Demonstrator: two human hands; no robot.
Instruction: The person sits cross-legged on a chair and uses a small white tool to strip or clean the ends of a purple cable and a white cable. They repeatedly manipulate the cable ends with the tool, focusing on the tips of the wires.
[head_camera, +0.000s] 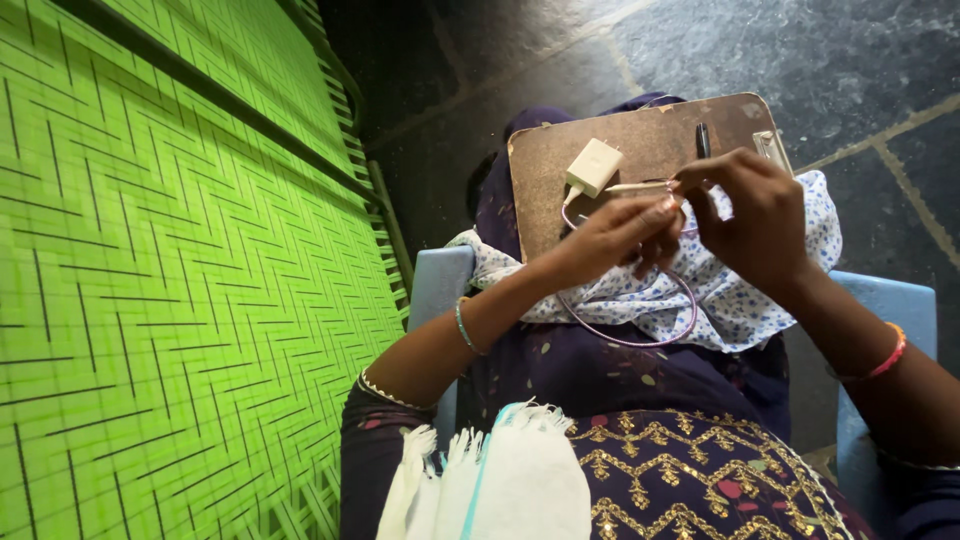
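- A thin pale stick, perhaps a needle or a hook, lies nearly level, its long axis running left to right across the view. Its free tip points left toward the white plug block; its right end vanishes into the fingers.
- The stick sits between the two hands, above the left hand's fingertips and just left of the right hand's thumb.
- The right hand is curled closed, pinching the stick's right end between thumb and forefinger.
- The left hand is also curled, its fingertips closed on something small where they meet the right hand; what it grips is hidden.
- A purple cord loops down from under the hands in a wide curve over the cloth and runs back up toward the plug block.
- The white plug block rests on a brown board, just left of the stick's tip.
- A dark pen lies on the board's far part, pointing away from the person.
- The board lies on a white cloth with blue dots spread over the lap.
- The person sits on a blue chair.
- A green woven cot fills the left side; the dark stone floor lies beyond.
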